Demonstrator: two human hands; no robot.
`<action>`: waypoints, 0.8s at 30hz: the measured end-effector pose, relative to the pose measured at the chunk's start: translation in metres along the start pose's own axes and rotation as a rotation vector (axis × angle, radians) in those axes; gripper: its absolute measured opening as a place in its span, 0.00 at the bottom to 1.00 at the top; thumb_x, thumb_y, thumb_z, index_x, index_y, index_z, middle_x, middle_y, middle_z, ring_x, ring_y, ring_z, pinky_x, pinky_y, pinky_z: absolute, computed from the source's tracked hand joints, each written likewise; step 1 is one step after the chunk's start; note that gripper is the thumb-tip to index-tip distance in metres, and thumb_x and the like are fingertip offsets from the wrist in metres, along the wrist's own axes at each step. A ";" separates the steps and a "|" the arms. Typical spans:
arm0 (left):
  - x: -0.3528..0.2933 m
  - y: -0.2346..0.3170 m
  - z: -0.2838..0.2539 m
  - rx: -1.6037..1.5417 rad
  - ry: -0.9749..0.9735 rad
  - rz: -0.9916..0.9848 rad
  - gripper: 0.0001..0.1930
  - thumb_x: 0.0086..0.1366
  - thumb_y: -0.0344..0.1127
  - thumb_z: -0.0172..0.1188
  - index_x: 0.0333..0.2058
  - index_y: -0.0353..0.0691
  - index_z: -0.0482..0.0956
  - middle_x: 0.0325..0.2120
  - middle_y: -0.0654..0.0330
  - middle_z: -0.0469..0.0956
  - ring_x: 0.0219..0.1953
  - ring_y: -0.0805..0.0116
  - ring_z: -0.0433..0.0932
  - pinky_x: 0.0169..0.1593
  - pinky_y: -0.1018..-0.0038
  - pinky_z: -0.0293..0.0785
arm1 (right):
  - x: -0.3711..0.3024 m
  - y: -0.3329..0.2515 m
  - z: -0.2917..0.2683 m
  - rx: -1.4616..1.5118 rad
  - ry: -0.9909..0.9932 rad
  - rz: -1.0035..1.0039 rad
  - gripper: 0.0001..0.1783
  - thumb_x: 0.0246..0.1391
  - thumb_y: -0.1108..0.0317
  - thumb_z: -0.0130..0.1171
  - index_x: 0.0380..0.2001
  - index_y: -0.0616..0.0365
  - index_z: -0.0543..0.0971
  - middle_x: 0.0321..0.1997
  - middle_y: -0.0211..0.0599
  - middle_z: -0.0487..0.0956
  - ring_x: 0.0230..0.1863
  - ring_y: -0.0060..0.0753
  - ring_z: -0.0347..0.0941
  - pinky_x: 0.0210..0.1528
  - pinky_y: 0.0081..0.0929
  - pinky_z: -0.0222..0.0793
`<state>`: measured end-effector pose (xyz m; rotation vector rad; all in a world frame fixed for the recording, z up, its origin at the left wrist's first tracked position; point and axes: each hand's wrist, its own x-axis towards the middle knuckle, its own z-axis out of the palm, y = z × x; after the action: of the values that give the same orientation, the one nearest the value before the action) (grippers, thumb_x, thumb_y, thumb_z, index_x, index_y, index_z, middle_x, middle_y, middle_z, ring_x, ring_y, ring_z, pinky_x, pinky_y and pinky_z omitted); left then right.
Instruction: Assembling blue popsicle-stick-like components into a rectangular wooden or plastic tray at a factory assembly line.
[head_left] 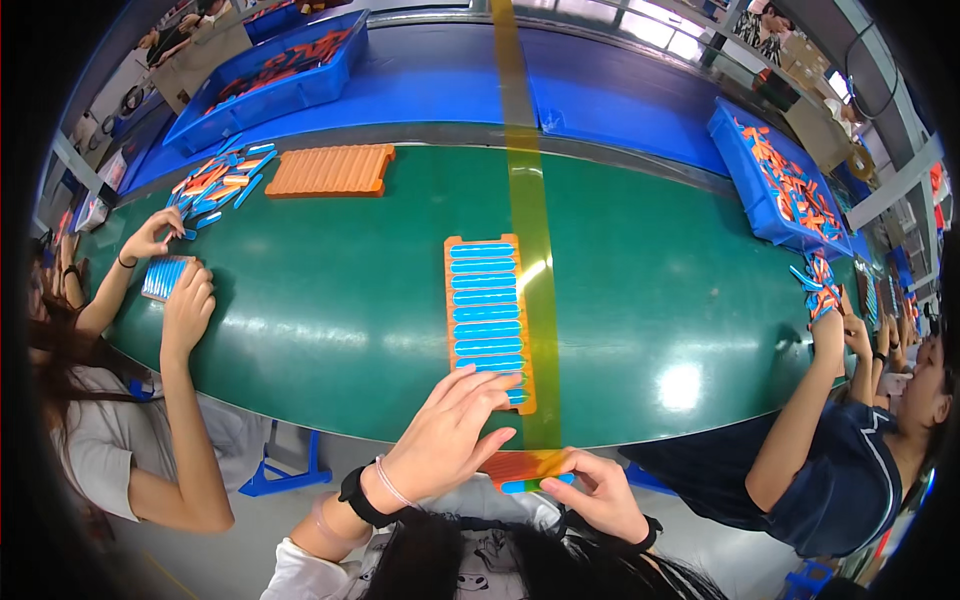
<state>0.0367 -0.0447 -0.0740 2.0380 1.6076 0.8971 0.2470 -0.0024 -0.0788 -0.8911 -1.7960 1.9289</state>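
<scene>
1. L hand (452, 418): palm down over near end of the long orange plastic tray (461, 241) w/ flat blue strips (486, 297); its grip is wide, thumb apart from fingers; contact w/ strips I can't tell
2. R hand (603, 495): its grip holds an orange-red ribbed piece (515, 464) w/ one narrow blue bar (527, 486) along its side, just off the near edge of the glossy green tabletop (330, 320)
3. Tray lies ahead of both hands on the tabletop, long axis pointing away from the person, strips crosswise
4. L hand is nearer to tray; R hand is lower, to the right, apart from it
</scene>
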 end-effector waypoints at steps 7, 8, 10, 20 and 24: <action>-0.014 0.006 0.007 0.191 0.326 -0.346 0.34 0.44 0.32 0.63 0.49 0.32 0.58 0.55 0.48 0.55 0.53 0.49 0.55 0.54 0.60 0.54 | 0.000 -0.001 0.010 0.033 0.041 -0.002 0.06 0.48 0.73 0.55 0.29 0.66 0.73 0.32 0.35 0.76 0.34 0.22 0.70 0.39 0.19 0.63; -0.014 0.003 0.009 0.238 0.295 -0.340 0.35 0.43 0.32 0.64 0.50 0.31 0.58 0.55 0.48 0.54 0.53 0.50 0.55 0.54 0.60 0.54 | -0.001 -0.001 0.012 0.028 0.030 0.013 0.06 0.48 0.73 0.55 0.29 0.66 0.73 0.32 0.35 0.76 0.34 0.22 0.70 0.39 0.19 0.63; -0.014 -0.001 0.013 0.217 0.268 -0.336 0.34 0.44 0.32 0.63 0.50 0.29 0.60 0.56 0.49 0.54 0.53 0.51 0.55 0.54 0.61 0.53 | -0.002 0.000 0.017 0.136 0.090 0.054 0.07 0.49 0.73 0.54 0.32 0.67 0.73 0.32 0.35 0.76 0.36 0.21 0.70 0.39 0.19 0.64; -0.047 0.026 0.032 0.246 0.113 -0.346 0.39 0.36 0.30 0.64 0.50 0.26 0.59 0.56 0.51 0.54 0.51 0.57 0.58 0.48 0.62 0.49 | -0.003 0.003 0.044 0.246 0.404 0.160 0.14 0.47 0.79 0.55 0.34 0.62 0.62 0.27 0.37 0.75 0.28 0.18 0.72 0.30 0.13 0.67; -0.047 0.023 0.038 0.256 0.152 -0.314 0.40 0.33 0.30 0.64 0.49 0.26 0.60 0.56 0.52 0.55 0.51 0.58 0.58 0.46 0.64 0.49 | 0.000 0.003 0.045 0.254 0.495 0.196 0.14 0.45 0.79 0.57 0.30 0.60 0.61 0.26 0.36 0.74 0.26 0.18 0.72 0.28 0.14 0.67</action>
<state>0.0730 -0.0933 -0.0978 1.8326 2.1480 0.7782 0.2183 -0.0365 -0.0820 -1.3461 -1.1904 1.7853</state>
